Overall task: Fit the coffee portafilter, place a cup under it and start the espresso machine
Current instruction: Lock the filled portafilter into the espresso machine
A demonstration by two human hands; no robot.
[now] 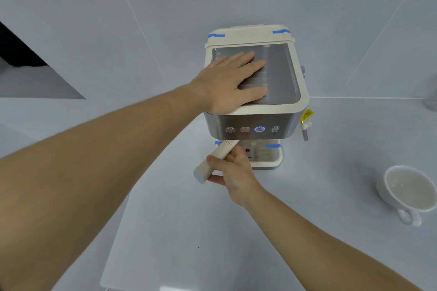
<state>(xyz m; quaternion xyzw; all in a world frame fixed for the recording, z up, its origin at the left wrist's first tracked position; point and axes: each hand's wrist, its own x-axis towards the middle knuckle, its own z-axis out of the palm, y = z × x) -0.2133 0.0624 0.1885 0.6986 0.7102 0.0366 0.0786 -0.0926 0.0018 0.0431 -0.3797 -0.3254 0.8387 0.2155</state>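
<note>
Cream portafilter handle (216, 159) sits gripped in the right hand (233, 169) under the machine (256, 111). Left hand (227, 82) lies flat, fingers spread, on top. Cup (406, 190) stands apart on the bench (189, 231).

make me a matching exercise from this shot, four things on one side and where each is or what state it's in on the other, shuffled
Things:
1. left hand
2. right hand
3. cup
4. third button from the left

Places or states:
A. lit with a blue ring
B. flat on top of the espresso machine
C. on the counter to the right of the machine, not under it
D. closed around the portafilter handle

Pairs: 1-B, 2-D, 3-C, 4-A
</note>
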